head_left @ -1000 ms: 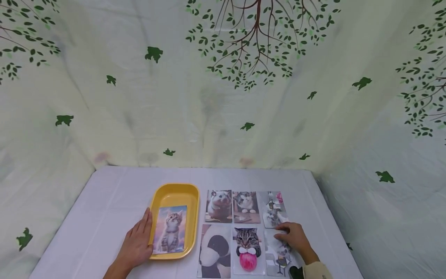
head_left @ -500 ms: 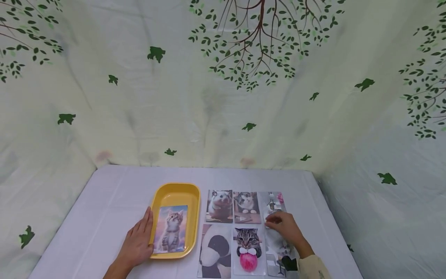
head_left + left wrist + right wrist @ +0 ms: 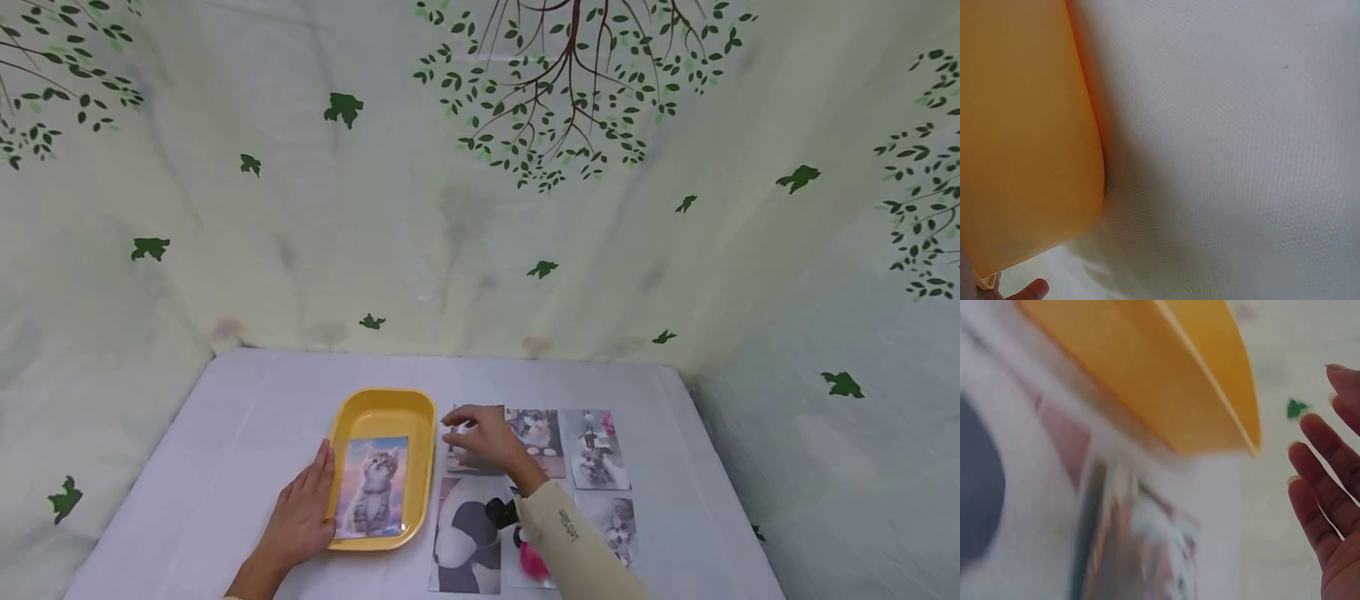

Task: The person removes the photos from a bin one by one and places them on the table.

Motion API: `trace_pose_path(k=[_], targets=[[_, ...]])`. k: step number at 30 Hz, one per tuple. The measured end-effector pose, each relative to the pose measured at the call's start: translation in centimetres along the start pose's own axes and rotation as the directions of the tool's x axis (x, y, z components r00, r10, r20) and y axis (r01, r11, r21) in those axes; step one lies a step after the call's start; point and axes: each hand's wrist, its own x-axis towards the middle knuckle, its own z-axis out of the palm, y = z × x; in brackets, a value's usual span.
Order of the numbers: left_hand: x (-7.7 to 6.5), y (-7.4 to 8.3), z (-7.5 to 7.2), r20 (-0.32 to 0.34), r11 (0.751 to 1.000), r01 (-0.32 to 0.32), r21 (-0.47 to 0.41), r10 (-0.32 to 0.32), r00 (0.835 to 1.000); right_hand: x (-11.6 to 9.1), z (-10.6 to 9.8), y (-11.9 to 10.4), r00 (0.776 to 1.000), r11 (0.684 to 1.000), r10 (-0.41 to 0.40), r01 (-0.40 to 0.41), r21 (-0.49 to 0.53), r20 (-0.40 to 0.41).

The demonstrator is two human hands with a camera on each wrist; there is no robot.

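Observation:
My left hand (image 3: pixel 303 510) rests along the left side of a yellow tray (image 3: pixel 390 417), fingers straight and thumb at the rim. Inside the tray lies a kitten picture card (image 3: pixel 372 490). My right hand (image 3: pixel 486 437) hovers over the hamster picture card (image 3: pixel 474 463), which it partly covers, just right of the tray. In the right wrist view its fingers (image 3: pixel 1319 459) are spread and hold nothing. The left wrist view shows the tray's outer wall (image 3: pixel 1029 137) close up, with a fingertip (image 3: pixel 1036 289) at the bottom.
Two rows of picture cards lie right of the tray, among them a black-and-white card (image 3: pixel 459 546), a cat card (image 3: pixel 534 433) and a grey card (image 3: pixel 598 467). My right sleeve (image 3: pixel 573 542) partly hides the lower cards. A leaf-printed curtain (image 3: pixel 450 217) surrounds the white table (image 3: pixel 277 392).
My right hand has moved left and away from me, from the right-hand cards to above the hamster card. The left hand stays at the tray. The head view has shifted slightly.

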Motion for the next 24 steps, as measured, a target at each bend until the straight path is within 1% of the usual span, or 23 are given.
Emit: trace_pose_path(k=[3, 7, 10, 14, 18, 21, 24], targets=[[0.1, 0.2, 0.0, 0.019, 1.000, 0.007, -0.005, -0.007, 1.000, 1.6, 2.4, -1.2, 0.999, 1.000, 0.007, -0.008, 0.022, 0.033], [0.1, 0.3, -0.2, 0.033, 1.000, 0.019, 0.000, -0.019, 0.999, 3.2, 4.8, -2.6, 0.997, 0.998, 0.009, -0.013, 0.060, 0.071], [0.1, 0.4, -0.2, 0.034, 1.000, 0.018, -0.003, -0.018, 0.999, 4.3, 6.4, -3.2, 0.995, 0.995, 0.022, -0.031, 0.094, 0.094], [0.0, 0.4, -0.3, 0.030, 1.000, 0.013, -0.012, -0.013, 0.999, 5.6, 8.3, -3.4, 0.992, 0.992, 0.050, -0.062, 0.109, 0.112], [0.0, 0.3, -0.3, 0.021, 1.000, 0.010, -0.008, -0.010, 1.000, 6.5, 10.1, -3.0, 0.992, 0.985, 0.094, -0.106, 0.136, 0.090], [0.0, 0.2, -0.3, 0.018, 1.000, 0.009, -0.005, -0.009, 1.000, 6.7, 11.1, -2.7, 0.984, 0.972, 0.172, -0.178, 0.153, 0.048], [-0.1, 0.2, -0.4, 0.017, 1.000, 0.009, -0.005, -0.009, 1.000, 6.8, 11.8, -2.5, 0.967, 0.953, 0.255, -0.252, 0.168, 0.001]])
